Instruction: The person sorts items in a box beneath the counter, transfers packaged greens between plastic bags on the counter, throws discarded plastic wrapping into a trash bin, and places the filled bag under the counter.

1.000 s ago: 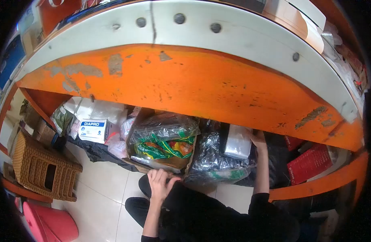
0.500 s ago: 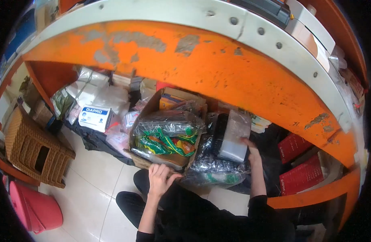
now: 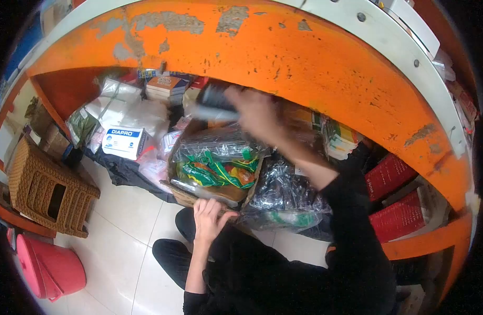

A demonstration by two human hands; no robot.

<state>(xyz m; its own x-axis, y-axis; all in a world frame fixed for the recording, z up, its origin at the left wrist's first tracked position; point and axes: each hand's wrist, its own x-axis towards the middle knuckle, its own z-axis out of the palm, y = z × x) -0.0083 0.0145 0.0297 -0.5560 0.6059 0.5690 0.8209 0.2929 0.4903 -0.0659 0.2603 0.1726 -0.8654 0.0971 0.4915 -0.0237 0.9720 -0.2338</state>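
Observation:
My left hand [image 3: 212, 218] is closed on the near edge of the open cardboard box [image 3: 181, 195]. Inside the box, green packets with orange prints [image 3: 215, 173] lie in front of a grey pack in clear plastic [image 3: 217, 143]. My right hand [image 3: 257, 115], smeared by motion, is over the far side of the box. It holds a dark plastic-looking pack [image 3: 216, 97] with a pale edge; the blur hides its details. Right of the box, shiny dark items in clear wrap [image 3: 283, 184] lie under my right forearm.
An orange shelf panel [image 3: 283, 47] with peeling paint arches over everything. At left are a white DIAPRO box [image 3: 125, 143], clear bags [image 3: 112, 105], a woven brown stool [image 3: 47, 184] and a pink bucket [image 3: 55, 268]. Red boxes [image 3: 399, 215] stand at right.
My right hand has swung left and away from me, carrying the pack from right of the box to above its far side. My left hand stays on the box edge.

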